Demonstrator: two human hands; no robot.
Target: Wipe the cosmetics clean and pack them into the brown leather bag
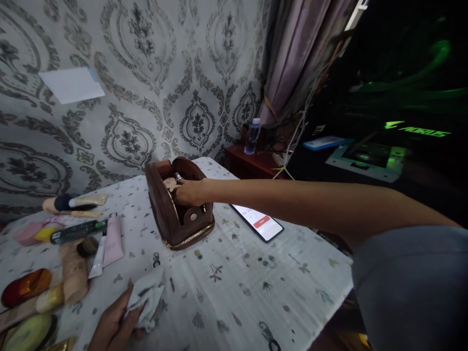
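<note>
A brown zippered makeup bag (pixel 161 214) stands open on the printed tablecloth, its gold zip running along the front. My right hand (pixel 192 192) reaches inside it, and the fingers are partly hidden by the bag's contents and wall. A round beige item (pixel 170 183) and something silvery show beside those fingers. Nearer to me, my left hand (pixel 119 317) is closed on a crumpled white tissue (pixel 148 297) just above the cloth.
Cosmetic tubes, bottles and brushes lie along the left, among them a pink tube (pixel 114 239) and an amber oval item (pixel 27 286). A lit phone (pixel 265 229) lies under my right forearm. A water bottle (pixel 252 136) stands on the red side table, near a dark computer case.
</note>
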